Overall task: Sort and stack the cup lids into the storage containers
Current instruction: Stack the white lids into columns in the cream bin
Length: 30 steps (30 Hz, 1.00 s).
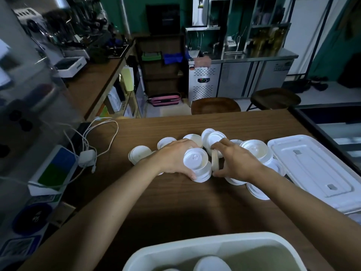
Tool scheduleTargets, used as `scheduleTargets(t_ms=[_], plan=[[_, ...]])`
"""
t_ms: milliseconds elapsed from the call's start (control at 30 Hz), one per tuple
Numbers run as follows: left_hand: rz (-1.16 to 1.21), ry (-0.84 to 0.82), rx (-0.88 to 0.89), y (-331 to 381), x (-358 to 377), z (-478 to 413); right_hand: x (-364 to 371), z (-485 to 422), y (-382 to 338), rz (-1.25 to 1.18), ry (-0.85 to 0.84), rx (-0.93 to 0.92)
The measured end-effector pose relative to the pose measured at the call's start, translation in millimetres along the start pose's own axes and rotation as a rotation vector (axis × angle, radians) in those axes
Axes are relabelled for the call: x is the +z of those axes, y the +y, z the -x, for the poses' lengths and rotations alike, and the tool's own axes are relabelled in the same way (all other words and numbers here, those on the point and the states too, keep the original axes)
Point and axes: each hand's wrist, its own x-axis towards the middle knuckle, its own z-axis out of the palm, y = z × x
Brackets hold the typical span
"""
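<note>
my left hand [173, 157] is wrapped round a small stack of round white plastic cup lids [197, 166], right hand [236, 162] pinching a single white lid [215, 160] up on edge

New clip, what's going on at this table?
A person is gathering white plastic cup lids on a brown wooden table. The left hand grips a small stack of lids; the right hand pinches a single lid on edge beside it. More lie loose around both hands. A white plastic tub at the near edge already holds some.
</note>
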Motion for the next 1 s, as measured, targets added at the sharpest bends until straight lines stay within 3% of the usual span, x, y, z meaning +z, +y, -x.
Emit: scheduleTargets(t_ms=[400, 700, 1000], plan=[[0.234, 0.157, -0.026, 37.8, -32.3, 73.8, -39.5, 45.8, -25.2, -0.294, 0.111, -0.030], [0.252, 0.277, 0.070, 60.0, -26.4, 143.2, -69.6, 113.8, -59.7, -0.410, 0.163, -0.123], [0.222, 0.282, 0.115, 80.6, -5.9, 209.3, -62.0, 169.6, -80.0, -0.463, 0.201, -0.259]])
